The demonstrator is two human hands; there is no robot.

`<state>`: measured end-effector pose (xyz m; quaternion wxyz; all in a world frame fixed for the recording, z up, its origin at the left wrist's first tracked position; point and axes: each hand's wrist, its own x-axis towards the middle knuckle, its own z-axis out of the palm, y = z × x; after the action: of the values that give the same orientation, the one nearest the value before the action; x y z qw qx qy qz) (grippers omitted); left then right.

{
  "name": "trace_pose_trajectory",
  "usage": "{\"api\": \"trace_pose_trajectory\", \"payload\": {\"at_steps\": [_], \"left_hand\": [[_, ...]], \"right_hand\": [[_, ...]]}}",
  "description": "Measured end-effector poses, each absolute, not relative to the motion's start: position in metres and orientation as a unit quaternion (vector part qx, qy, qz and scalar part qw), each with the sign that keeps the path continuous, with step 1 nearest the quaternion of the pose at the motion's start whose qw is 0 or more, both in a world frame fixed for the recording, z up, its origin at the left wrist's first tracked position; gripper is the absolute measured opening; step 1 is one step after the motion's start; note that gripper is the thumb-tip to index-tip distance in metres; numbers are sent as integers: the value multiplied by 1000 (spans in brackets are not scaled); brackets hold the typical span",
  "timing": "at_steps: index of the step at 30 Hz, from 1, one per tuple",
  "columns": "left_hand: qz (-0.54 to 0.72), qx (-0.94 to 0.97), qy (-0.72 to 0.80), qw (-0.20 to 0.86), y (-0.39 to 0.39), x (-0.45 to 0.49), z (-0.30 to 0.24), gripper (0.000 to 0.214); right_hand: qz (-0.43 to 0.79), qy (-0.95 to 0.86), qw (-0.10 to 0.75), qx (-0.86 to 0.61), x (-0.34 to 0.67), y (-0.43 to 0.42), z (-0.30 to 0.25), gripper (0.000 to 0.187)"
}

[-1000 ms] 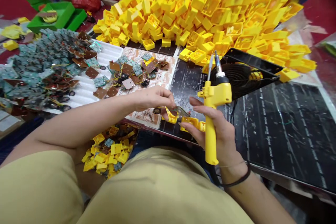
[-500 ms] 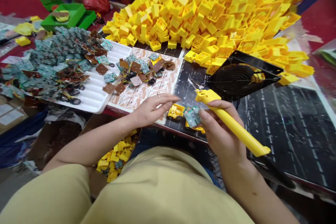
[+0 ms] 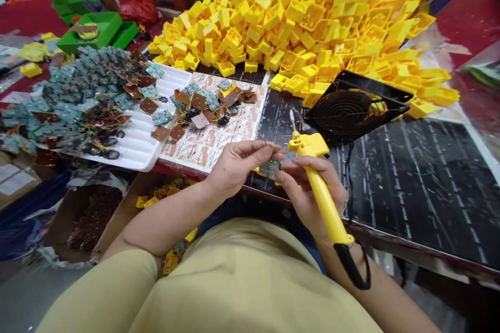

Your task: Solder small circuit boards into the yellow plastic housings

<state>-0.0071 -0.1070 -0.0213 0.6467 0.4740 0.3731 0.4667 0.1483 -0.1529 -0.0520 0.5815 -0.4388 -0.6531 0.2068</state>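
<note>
While the right hand (image 3: 307,201) clasps a yellow plastic soldering gun (image 3: 324,187) and a flat green circuit board (image 3: 270,169), presumably steadying it, what the left hand (image 3: 233,169) pinches is unclear.

Workbench (image 3: 414,182), black top | far edge: heaped yellow casings (image 3: 273,15) | before heap: black fan (image 3: 344,114) | left end: white tray (image 3: 138,143), apparently foam, largely covered | left of middle: patterned sheet (image 3: 240,127)

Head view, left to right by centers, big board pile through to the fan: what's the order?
Big board pile → small board cluster → left hand → single board → right hand with yellow tool → fan.
</note>
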Motion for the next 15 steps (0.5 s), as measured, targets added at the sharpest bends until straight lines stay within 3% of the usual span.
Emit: {"api": "trace_pose_trajectory", "payload": {"at_steps": [3, 6, 10, 15], "left_hand": [[398, 527, 396, 638, -96, -26, -12, 39], [281, 693, 411, 521, -83, -46, -7, 20], [177, 805, 457, 335, -73, -56, -17, 10], [132, 800, 468, 352, -71, -52, -28, 12]], "right_hand": [[148, -714, 519, -446, 164, -149, -57, 43], [90, -772, 450, -439, 174, -138, -64, 52], [62, -825, 378, -416, 173, -124, -77, 40], [38, -838, 359, -409, 178, -127, -69, 39]]}}
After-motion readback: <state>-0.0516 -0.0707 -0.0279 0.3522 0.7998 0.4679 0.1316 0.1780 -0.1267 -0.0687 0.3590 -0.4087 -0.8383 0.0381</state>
